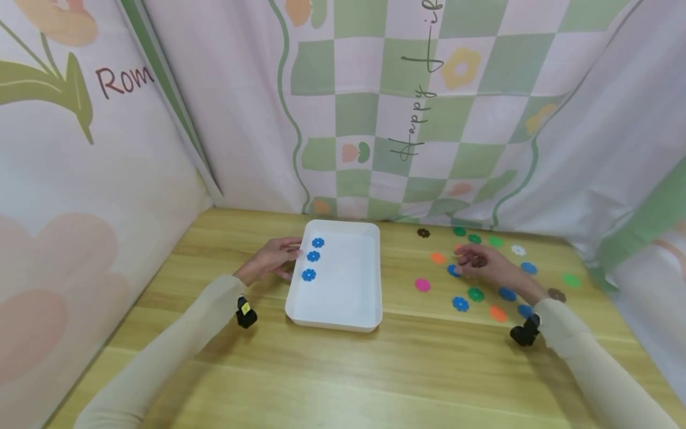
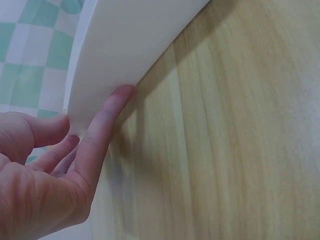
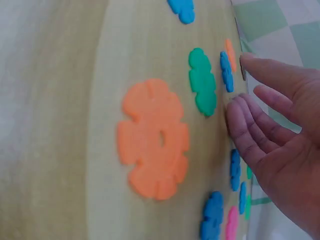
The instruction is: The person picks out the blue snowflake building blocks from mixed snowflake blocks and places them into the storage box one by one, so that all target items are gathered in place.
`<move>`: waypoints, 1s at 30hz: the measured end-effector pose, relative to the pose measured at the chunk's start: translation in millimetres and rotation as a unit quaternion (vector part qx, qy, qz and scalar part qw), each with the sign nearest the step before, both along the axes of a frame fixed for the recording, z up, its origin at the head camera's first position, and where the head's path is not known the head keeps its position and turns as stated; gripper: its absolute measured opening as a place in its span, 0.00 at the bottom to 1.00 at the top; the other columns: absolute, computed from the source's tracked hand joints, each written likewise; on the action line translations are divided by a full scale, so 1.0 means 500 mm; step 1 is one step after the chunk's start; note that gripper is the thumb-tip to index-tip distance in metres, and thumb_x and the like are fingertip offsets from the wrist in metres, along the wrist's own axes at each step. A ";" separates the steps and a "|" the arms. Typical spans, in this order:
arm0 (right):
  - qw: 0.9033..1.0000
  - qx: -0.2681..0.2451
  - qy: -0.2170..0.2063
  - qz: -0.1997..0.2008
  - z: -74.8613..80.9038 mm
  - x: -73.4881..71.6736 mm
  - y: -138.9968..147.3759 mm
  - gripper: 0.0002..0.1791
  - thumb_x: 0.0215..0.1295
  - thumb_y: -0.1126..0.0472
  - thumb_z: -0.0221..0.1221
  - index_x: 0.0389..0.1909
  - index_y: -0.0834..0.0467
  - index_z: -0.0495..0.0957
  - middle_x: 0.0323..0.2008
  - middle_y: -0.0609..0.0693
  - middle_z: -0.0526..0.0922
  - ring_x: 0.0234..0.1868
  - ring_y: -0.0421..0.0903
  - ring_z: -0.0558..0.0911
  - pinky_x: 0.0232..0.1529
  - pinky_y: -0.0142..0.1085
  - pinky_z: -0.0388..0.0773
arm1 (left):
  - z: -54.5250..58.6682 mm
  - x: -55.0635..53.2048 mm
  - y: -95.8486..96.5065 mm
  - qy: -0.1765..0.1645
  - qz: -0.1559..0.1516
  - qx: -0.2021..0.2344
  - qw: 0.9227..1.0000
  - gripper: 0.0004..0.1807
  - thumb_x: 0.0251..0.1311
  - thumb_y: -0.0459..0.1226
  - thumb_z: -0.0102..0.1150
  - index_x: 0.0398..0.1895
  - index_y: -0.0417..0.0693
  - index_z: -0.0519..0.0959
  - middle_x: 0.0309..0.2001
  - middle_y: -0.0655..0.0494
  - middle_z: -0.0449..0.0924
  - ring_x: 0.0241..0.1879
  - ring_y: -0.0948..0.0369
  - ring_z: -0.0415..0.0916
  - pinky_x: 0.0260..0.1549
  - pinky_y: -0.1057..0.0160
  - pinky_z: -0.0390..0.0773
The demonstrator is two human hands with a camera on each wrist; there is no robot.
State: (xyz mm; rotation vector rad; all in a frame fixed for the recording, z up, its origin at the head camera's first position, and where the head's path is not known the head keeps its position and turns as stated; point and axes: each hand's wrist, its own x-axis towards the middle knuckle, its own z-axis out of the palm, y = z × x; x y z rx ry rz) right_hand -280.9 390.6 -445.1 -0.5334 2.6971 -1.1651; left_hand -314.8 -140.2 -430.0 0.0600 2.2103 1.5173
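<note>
A white tray lies on the table with three blue flower-shaped discs in a column along its left side. My left hand touches the tray's left side; in the left wrist view, thumb and forefinger rest against the outside of its wall. On the right, my right hand hovers low over scattered flower-shaped discs, its fingertips beside a blue disc. Nothing shows between its loosely bent fingers in the right wrist view. An orange disc and a green disc lie near that hand.
More discs lie around the right hand: a pink one, a brown one, a white one and several blue, green and orange ones. A checked curtain hangs behind the wooden table. A printed cloth wall borders the left side.
</note>
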 end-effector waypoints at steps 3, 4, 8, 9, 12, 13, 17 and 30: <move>1.000 -0.008 -0.025 0.003 -0.008 0.005 0.003 0.30 0.71 0.62 0.67 0.68 0.71 0.70 0.53 0.63 0.80 0.49 0.43 0.79 0.48 0.26 0.82 | 0.001 0.002 -0.002 0.000 0.004 0.000 1.000 0.30 0.80 0.38 0.52 0.81 0.46 0.61 0.75 0.37 0.68 0.66 0.40 0.76 0.39 0.55 0.92; 0.999 -0.009 -0.031 0.004 -0.011 0.006 0.004 0.31 0.71 0.62 0.67 0.68 0.71 0.69 0.54 0.63 0.79 0.49 0.43 0.78 0.48 0.26 0.82 | 0.001 0.003 -0.002 0.001 0.003 0.000 1.000 0.30 0.80 0.38 0.51 0.81 0.46 0.61 0.74 0.37 0.69 0.65 0.40 0.77 0.40 0.55 0.92; 0.999 -0.009 -0.042 0.001 -0.016 0.011 0.003 0.32 0.71 0.60 0.67 0.69 0.69 0.69 0.55 0.62 0.77 0.50 0.45 0.75 0.48 0.27 0.79 | 0.002 0.006 -0.004 0.002 0.003 0.008 1.000 0.29 0.81 0.38 0.51 0.81 0.45 0.61 0.72 0.36 0.71 0.65 0.40 0.77 0.40 0.54 0.92; 0.999 -0.006 -0.040 -0.001 -0.017 0.012 0.002 0.32 0.72 0.59 0.67 0.70 0.69 0.69 0.56 0.62 0.77 0.51 0.45 0.75 0.48 0.27 0.79 | 0.002 0.007 -0.004 0.001 0.003 0.010 1.000 0.30 0.81 0.38 0.51 0.81 0.45 0.61 0.72 0.35 0.71 0.65 0.40 0.77 0.41 0.54 0.92; 0.999 0.003 -0.045 -0.012 -0.018 0.018 0.001 0.31 0.73 0.56 0.66 0.69 0.67 0.69 0.56 0.62 0.77 0.52 0.46 0.75 0.49 0.27 0.79 | 0.000 0.007 -0.005 0.000 0.001 0.016 1.000 0.30 0.81 0.38 0.51 0.81 0.44 0.61 0.72 0.35 0.71 0.67 0.40 0.76 0.41 0.53 0.92; 0.999 0.006 -0.048 -0.016 -0.017 0.020 0.000 0.31 0.73 0.55 0.66 0.69 0.66 0.70 0.56 0.61 0.77 0.52 0.47 0.75 0.49 0.27 0.79 | 0.000 0.007 -0.005 -0.001 0.001 0.017 1.000 0.30 0.81 0.38 0.51 0.81 0.44 0.61 0.72 0.35 0.71 0.67 0.41 0.76 0.41 0.53 0.92; 0.999 0.015 -0.046 -0.016 -0.017 0.026 0.000 0.27 0.75 0.54 0.64 0.66 0.64 0.72 0.55 0.60 0.77 0.51 0.46 0.75 0.48 0.28 0.79 | -0.004 0.006 -0.003 -0.008 -0.002 0.029 1.000 0.30 0.81 0.38 0.51 0.81 0.45 0.61 0.70 0.35 0.73 0.63 0.42 0.79 0.41 0.54 0.92; 0.999 0.013 -0.030 0.020 -0.004 0.021 -0.006 0.17 0.75 0.61 0.63 0.56 0.66 0.74 0.47 0.59 0.78 0.45 0.43 0.76 0.44 0.29 0.80 | -0.003 0.007 0.000 -0.009 0.002 0.034 0.999 0.30 0.81 0.38 0.51 0.82 0.45 0.60 0.71 0.35 0.72 0.64 0.41 0.78 0.39 0.56 0.92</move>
